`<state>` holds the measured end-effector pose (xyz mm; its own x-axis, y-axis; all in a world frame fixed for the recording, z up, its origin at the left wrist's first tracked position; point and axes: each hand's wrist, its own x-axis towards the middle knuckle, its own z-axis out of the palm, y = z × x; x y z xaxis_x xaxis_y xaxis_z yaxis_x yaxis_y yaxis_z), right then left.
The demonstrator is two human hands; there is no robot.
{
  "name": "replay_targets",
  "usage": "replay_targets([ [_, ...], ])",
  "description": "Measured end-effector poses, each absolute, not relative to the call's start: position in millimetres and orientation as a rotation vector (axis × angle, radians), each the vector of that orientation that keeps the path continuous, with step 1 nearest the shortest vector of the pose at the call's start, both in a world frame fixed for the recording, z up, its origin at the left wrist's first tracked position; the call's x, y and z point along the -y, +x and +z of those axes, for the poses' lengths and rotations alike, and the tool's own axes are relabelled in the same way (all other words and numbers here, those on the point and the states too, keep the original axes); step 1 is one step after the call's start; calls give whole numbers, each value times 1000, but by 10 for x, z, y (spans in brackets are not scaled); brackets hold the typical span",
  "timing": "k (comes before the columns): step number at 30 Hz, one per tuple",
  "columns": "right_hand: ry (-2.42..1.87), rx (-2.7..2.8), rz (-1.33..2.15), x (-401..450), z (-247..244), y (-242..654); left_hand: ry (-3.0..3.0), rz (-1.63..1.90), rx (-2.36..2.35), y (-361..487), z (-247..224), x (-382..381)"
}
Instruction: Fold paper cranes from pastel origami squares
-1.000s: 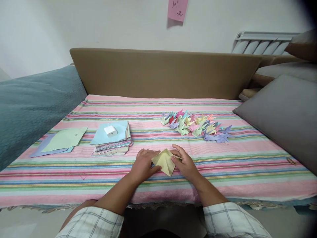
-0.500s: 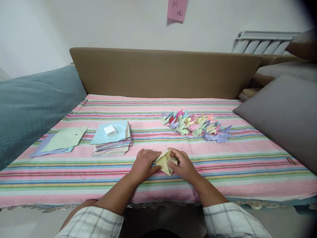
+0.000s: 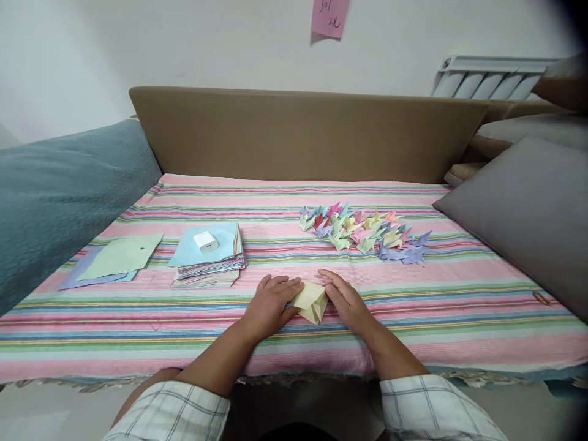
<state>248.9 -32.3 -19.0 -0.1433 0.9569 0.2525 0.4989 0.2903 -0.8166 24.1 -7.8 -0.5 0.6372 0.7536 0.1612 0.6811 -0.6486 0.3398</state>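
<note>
A partly folded pale yellow origami paper (image 3: 310, 300) lies on the striped cloth in front of me, its top flap turned down and its lower right folds standing slightly apart. My left hand (image 3: 271, 306) holds the paper's left side, fingers over the top edge and thumb by the lower edge. At the right side, my right hand (image 3: 349, 306) has its fingers stretched out, the fingertips close to the paper's right corner; whether they touch it I cannot tell.
Folded paper cranes (image 3: 362, 236) in many colours cluster behind my right hand. To the left, a white charger block (image 3: 205, 241) sits on a stack of coloured paper (image 3: 209, 275), with loose sheets (image 3: 114, 257) beyond. Grey cushions (image 3: 537, 202) border the right, a blue-green cushion (image 3: 68, 190) the left.
The paper's upper point has been folded down into a flat flap. My right hand has moved slightly right and its fingers have opened off the paper; my left hand stays at the left side.
</note>
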Motion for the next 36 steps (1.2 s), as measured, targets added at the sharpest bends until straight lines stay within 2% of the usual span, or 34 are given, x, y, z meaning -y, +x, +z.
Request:
replay_targets([
  [36, -1468, 2120, 184, 363, -246, 2465, 2826, 315, -987, 260, -1, 134],
])
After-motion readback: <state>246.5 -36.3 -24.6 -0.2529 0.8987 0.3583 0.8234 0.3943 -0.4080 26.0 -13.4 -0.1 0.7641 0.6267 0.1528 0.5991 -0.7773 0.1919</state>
